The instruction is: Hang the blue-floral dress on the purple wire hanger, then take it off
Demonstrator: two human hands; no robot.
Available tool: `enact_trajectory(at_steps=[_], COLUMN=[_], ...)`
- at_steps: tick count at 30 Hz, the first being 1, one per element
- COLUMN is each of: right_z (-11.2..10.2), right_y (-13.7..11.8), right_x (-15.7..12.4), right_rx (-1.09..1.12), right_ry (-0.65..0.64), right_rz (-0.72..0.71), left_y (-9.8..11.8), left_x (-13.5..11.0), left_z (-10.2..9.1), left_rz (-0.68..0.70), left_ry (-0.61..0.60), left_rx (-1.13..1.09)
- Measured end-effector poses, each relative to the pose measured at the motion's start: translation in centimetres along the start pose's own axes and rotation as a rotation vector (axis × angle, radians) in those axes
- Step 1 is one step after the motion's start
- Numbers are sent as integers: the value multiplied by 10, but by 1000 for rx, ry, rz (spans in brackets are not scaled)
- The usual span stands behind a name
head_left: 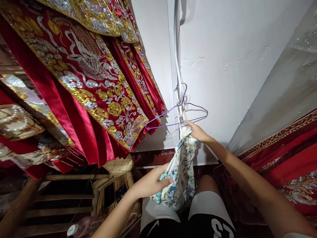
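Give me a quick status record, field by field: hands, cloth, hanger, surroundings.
Left hand: grips the lower part of the floral cloth, thumb in front
Right hand: pinches the cloth's top
Cloth: bunched, white with blue and green print
Hanger: purple, above the cloth; contact with right fingers unclear
Left side: red embroidered drapery with gold and silver motifs
Lower left: slatted seat, bottle with white cap
Right side: red fabric
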State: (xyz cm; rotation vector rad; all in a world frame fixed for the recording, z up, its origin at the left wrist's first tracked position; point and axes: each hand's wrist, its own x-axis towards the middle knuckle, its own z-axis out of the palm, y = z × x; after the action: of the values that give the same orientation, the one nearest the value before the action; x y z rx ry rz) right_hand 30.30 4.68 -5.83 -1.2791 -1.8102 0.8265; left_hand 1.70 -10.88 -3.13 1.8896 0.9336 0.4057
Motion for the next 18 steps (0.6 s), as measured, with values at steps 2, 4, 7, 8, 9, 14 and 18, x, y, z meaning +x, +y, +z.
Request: enact_trajectory(at_steps=[2,4,7,8,9,14,18], right_z=[0,-6,-21,-27,-31,-45,-55], right_y=[10,15,14,11,8,-14,-20], right_x=[-3,-15,-40,-49,-58,-87,-95], right_rx=[89,153,205,212,211,56,-45], right_ry=[-14,-3,-10,-15,-17,10,47], right_rz=[-51,-96,-104,-96,-93,-252,-386], left_y=[-12,-24,-32,-32,-32,-26,-17], left_x=[9,17,24,25,26,32,31], left_z=[11,16,12,10,8,0,-1], left_rz=[-32,-80,-102,-93,-88,-215,-40], left_ry=[103,193,165,133,98,-32,-44], left_rx=[-165,-299,-327,-245,-113,623,403])
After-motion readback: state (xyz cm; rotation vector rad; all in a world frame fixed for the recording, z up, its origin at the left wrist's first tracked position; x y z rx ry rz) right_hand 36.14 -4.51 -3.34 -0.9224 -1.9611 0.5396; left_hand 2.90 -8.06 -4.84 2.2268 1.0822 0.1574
